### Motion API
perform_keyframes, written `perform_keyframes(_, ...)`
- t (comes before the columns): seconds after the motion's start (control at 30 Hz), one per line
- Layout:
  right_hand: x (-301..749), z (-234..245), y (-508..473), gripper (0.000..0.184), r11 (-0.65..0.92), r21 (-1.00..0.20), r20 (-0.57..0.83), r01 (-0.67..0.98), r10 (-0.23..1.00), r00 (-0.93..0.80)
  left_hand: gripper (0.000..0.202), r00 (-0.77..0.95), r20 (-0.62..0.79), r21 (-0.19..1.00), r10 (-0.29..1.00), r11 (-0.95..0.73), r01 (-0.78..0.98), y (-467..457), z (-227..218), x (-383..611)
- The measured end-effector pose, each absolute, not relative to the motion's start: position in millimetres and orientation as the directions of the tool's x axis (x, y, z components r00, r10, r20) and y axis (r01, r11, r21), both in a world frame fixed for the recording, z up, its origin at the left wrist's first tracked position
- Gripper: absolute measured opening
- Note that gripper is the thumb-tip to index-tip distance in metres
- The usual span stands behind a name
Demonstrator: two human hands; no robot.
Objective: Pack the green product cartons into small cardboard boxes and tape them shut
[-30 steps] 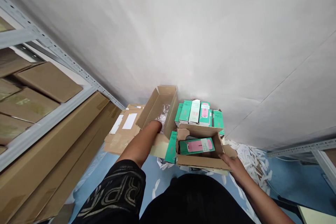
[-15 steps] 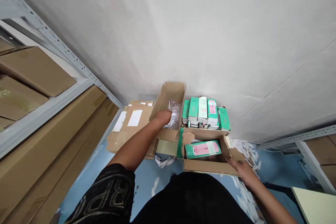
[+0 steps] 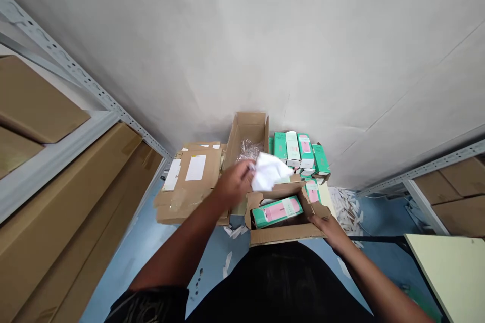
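My left hand point(image 3: 234, 185) is closed on a crumpled white bag point(image 3: 270, 171), held above a small open cardboard box point(image 3: 284, 233). A green and pink package point(image 3: 277, 210) lies flat in that box. My right hand point(image 3: 326, 227) grips the box's right front corner. Behind my left hand stands a taller open carton point(image 3: 248, 133) with clear plastic bags point(image 3: 248, 150) inside. Right of it, a row of upright green and pink packages point(image 3: 299, 149) fills another box.
Flattened cardboard boxes with white labels point(image 3: 191, 181) lie on the blue floor at left. Long brown cartons point(image 3: 64, 212) sit on a grey metal rack at far left. White paper scraps point(image 3: 346, 207) litter the floor at right. A pale tabletop corner point(image 3: 450, 267) and another rack are at right.
My left hand came out of the tall carton with a white bag and moved right, over the small box. The view shifted slightly; my right hand stayed on the box.
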State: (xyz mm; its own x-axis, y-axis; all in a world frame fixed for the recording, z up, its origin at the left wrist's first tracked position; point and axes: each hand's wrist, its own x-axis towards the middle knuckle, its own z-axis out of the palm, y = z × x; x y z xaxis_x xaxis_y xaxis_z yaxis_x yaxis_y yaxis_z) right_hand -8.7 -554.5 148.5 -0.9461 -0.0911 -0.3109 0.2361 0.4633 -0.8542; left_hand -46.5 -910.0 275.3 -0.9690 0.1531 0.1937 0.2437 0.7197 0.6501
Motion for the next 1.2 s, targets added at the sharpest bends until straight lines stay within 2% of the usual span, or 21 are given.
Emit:
perform_keyframes(0.1, -2, 152, -560, 0.037, 0.477, -0.845, -0.308, 0.242, -0.064, -0.949, 0.028, -0.837, 0.156, 0.542, 0.524, 0.663, 0.516, -880, 256, -14)
perform_keyframes(0.17, 4, 153, -563, 0.035, 0.507, -0.826, -0.311, 0.248, -0.042, -0.949, 0.029, -0.778, 0.072, 0.46, 0.624, 0.672, 0.581, -863, 236, -5)
perform_keyframes(0.23, 10, 155, -566, 0.03, 0.54, -0.801, -0.323, 0.259, -0.026, -0.946, 0.043, -0.77, 0.013, 0.406, 0.638, 0.701, 0.587, -855, 222, -3)
perform_keyframes(0.3, 17, 157, -568, 0.028, 0.554, -0.787, -0.331, 0.272, -0.008, -0.943, 0.054, -0.761, 0.011, 0.408, 0.649, 0.692, 0.596, -857, 219, -2)
perform_keyframes(0.37, 25, 160, -568, 0.028, 0.535, -0.797, -0.319, 0.28, 0.02, -0.947, 0.047, -0.749, 0.08, 0.463, 0.658, 0.64, 0.613, -865, 225, 0)
perform_keyframes(0.43, 34, 163, -565, 0.03, 0.494, -0.819, -0.304, 0.293, 0.06, -0.951, 0.038, -0.764, 0.198, 0.533, 0.615, 0.586, 0.61, -874, 231, 3)
perform_keyframes(0.5, 43, 166, -560, 0.034, 0.446, -0.836, -0.301, 0.321, 0.118, -0.946, 0.034, -0.807, 0.303, 0.592, 0.508, 0.563, 0.577, -880, 231, 7)
perform_keyframes(0.57, 52, 170, -553, 0.037, 0.414, -0.842, -0.298, 0.346, 0.177, -0.938, 0.036, -0.872, 0.345, 0.656, 0.347, 0.575, 0.489, -878, 221, 11)
perform_keyframes(0.63, 61, 174, -544, 0.039, 0.403, -0.844, -0.281, 0.354, 0.23, -0.932, 0.05, -0.938, 0.287, 0.756, 0.193, 0.557, 0.345, -869, 205, 16)
perform_keyframes(0.7, 69, 178, -534, 0.038, 0.398, -0.842, -0.266, 0.364, 0.279, -0.923, 0.068, -0.981, 0.142, 0.861, 0.135, 0.472, 0.19, -853, 189, 20)
perform_keyframes(0.8, 81, 182, -514, 0.035, 0.4, -0.824, -0.276, 0.401, 0.334, -0.901, 0.079, -0.976, -0.056, 0.932, 0.212, 0.362, 0.025, -824, 177, 18)
perform_keyframes(0.87, 90, 182, -497, 0.032, 0.442, -0.785, -0.288, 0.434, 0.36, -0.887, 0.076, -0.956, -0.108, 0.931, 0.272, 0.365, -0.002, -805, 179, 12)
perform_keyframes(1.0, 115, 177, -453, 0.027, 0.49, -0.744, -0.275, 0.455, 0.397, -0.876, 0.064, -0.917, -0.08, 0.907, 0.39, 0.41, 0.096, -755, 190, 2)
perform_keyframes(1.2, 178, 164, -362, 0.034, 0.283, -0.858, -0.252, 0.429, 0.495, -0.832, 0.061, -0.837, -0.064, 0.849, 0.543, 0.471, 0.241, -635, 205, 11)
